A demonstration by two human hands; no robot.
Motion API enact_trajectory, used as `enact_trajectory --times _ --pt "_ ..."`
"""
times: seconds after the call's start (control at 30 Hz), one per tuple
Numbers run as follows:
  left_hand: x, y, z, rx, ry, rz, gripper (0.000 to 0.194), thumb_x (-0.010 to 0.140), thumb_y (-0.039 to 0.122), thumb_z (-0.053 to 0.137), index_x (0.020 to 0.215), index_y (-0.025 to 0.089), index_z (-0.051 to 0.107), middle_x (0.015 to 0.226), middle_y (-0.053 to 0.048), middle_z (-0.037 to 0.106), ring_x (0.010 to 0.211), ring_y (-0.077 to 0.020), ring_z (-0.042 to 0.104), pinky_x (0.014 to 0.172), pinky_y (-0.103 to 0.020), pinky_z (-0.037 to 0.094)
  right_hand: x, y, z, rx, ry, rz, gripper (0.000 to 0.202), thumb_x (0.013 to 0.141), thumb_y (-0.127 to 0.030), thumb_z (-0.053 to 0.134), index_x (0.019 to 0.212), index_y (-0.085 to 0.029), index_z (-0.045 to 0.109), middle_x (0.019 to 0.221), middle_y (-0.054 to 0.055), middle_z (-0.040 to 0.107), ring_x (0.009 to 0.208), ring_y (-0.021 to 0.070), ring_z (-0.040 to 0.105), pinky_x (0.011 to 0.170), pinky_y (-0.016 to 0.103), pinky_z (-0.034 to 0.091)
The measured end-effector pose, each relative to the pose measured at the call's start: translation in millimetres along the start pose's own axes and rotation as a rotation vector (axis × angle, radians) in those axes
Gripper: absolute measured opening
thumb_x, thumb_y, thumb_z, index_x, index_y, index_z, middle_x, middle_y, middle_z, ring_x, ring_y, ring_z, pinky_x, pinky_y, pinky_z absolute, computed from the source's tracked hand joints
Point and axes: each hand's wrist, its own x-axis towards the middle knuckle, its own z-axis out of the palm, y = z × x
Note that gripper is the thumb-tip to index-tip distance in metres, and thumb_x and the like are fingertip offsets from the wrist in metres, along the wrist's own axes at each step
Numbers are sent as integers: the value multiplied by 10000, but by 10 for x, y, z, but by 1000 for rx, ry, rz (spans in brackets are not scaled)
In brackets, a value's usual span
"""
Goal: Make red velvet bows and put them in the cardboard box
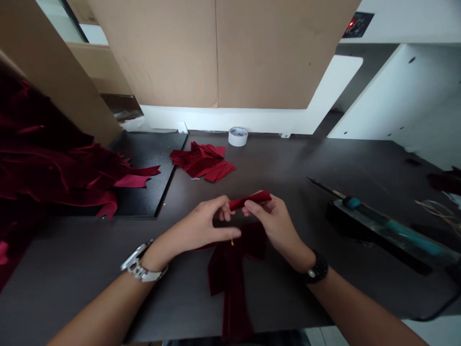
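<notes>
Between my two hands is a short strip of dark red velvet ribbon (256, 197), folded lengthwise. My right hand (270, 214) pinches it between thumb and fingers. The fingertips of my left hand (216, 218) meet its left end, while the left thumb stands apart below. Under my hands a larger dark red velvet bow (234, 278) lies on the table, its tails hanging toward the front edge. A small gold-coloured piece (232, 242) shows at the bow's middle, near my left thumb. Part of the bow is hidden by my hands.
Cut red ribbon pieces (203, 161) lie in a pile behind my hands, beside a white tape roll (238, 137). A soldering iron (345, 197) with a teal handle rests at right, tip pointing left. Many red ribbons (72, 168) heap at left over a black board (144, 192). Cardboard (252, 53) stands behind.
</notes>
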Motion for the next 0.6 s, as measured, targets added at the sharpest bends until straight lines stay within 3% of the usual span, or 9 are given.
enact_trajectory --times 0.1,0.23,0.4,0.6 --pt "-39 -46 -95 323 -206 6 389 641 424 793 891 196 602 945 -36 565 907 -234 520 825 -363 426 54 -70 -120 -45 -253 152 162 782 -318 676 806 -163 633 752 24 668 683 148 612 663 270 476" --pt "-42 -71 -82 293 -299 12 175 718 239 690 855 187 595 955 -30 565 898 -206 531 807 -321 423 75 -87 -183 -153 -585 246 211 777 -266 679 947 -169 600 930 40 658 848 172 616 781 303 467" --pt "1 -33 -82 18 -274 -77 104 755 189 579 826 186 503 767 34 546 687 -131 503 639 -252 394 75 -71 -177 -171 -644 251 190 810 -305 654 917 -162 587 906 35 632 831 167 591 782 299 449" --pt "8 9 -81 -257 -222 -127 132 753 188 559 856 184 476 815 27 525 736 -127 502 683 -256 415 56 -123 -197 -175 -610 275 270 828 -386 628 931 -137 617 880 48 625 767 163 556 708 287 437"
